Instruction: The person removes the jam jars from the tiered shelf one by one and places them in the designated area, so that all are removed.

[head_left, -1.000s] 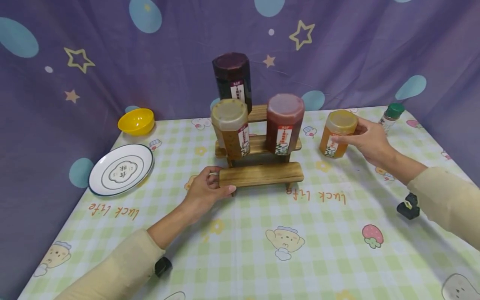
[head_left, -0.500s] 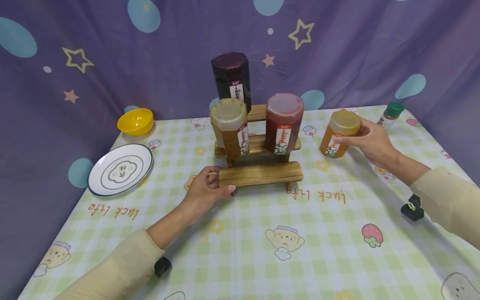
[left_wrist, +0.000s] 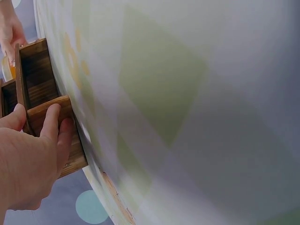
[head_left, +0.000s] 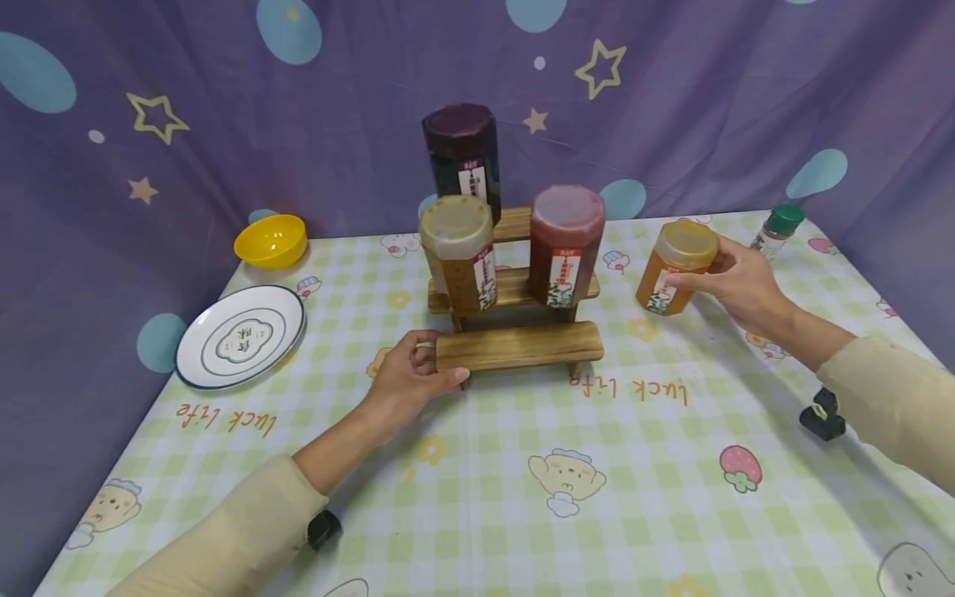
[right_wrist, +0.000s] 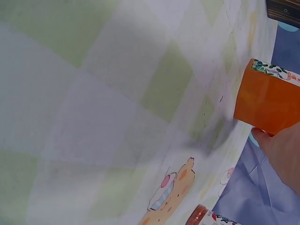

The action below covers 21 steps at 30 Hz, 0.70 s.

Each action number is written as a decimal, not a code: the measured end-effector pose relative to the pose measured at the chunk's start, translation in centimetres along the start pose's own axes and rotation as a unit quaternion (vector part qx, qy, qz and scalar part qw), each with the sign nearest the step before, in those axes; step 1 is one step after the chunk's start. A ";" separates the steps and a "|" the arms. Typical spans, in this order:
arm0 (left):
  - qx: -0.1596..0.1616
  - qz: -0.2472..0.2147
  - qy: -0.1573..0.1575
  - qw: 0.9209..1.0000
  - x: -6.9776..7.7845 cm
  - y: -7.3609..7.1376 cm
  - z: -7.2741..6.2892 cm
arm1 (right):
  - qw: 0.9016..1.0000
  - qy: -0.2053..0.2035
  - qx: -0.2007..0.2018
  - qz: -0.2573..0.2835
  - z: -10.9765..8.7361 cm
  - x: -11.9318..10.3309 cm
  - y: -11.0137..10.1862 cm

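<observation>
My left hand (head_left: 403, 381) grips the left end of a three-step wooden rack (head_left: 522, 347), thumb at the front of the lowest step. The left wrist view shows its fingers against the dark underside of the rack (left_wrist: 40, 77). My right hand (head_left: 746, 286) holds a honey-orange jar (head_left: 651, 278) with a yellowish lid, to the right of the rack. The jar leans slightly; whether its base touches the cloth I cannot tell. On the middle step stand an amber jar (head_left: 458, 278) and a red jar (head_left: 567, 236). A dark purple jar (head_left: 461, 149) stands on the top step.
A yellow bowl (head_left: 272, 242) and a white plate (head_left: 216, 348) with a dark rim stand at the left. A green-capped shaker (head_left: 779, 228) is behind my right hand. A purple curtain (head_left: 358, 108) hangs along the back. Checked cloth (head_left: 477, 531) covers the table.
The orange jar's top has shifted slightly right in my right hand, its base nearly in place. My right forearm has moved slightly right. The left hand and the rack have stayed put.
</observation>
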State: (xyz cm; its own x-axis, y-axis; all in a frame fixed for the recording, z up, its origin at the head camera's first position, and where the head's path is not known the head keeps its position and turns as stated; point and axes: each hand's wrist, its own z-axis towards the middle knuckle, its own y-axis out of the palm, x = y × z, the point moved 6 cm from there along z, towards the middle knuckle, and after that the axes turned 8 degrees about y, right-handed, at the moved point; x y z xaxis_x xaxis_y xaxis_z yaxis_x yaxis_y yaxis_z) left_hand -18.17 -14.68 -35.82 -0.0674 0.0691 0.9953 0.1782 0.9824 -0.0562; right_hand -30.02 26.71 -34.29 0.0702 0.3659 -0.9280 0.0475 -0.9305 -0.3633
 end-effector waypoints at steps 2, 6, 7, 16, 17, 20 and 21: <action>0.000 0.001 0.000 1.000 0.0 0.0 0.0 | 1.000 0.003 -0.007 -0.017 0.0 -0.1 -0.1; 0.004 0.003 -0.001 1.000 0.0 -0.1 0.0 | 0.998 0.012 -0.040 -0.052 0.0 -0.5 -0.3; 0.005 0.002 -0.001 1.000 0.0 -0.1 0.0 | 0.997 0.015 -0.052 -0.056 0.0 -0.7 -0.3; 0.004 -0.001 -0.001 1.000 0.0 -0.1 0.0 | 0.996 0.018 -0.058 -0.061 0.2 -2.7 -0.9; 0.004 0.000 -0.002 1.000 0.0 -0.1 0.0 | 0.997 0.010 -0.052 -0.059 0.2 -3.1 -1.0; 0.005 0.003 -0.004 1.000 0.0 -0.1 0.0 | 0.998 -0.007 -0.038 -0.055 0.3 -4.5 -1.5; 0.004 0.005 -0.004 1.000 0.0 -0.1 0.0 | 0.998 -0.011 -0.035 -0.056 0.3 -5.0 -1.5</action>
State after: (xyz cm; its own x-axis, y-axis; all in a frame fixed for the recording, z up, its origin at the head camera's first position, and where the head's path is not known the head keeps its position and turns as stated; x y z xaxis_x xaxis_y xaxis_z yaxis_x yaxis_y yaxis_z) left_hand -18.20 -14.79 -35.82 -0.0741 0.0813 0.9939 0.1702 0.9831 -0.0677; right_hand -30.76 26.29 -29.15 0.0394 0.4668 -0.8835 0.1226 -0.8797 -0.4594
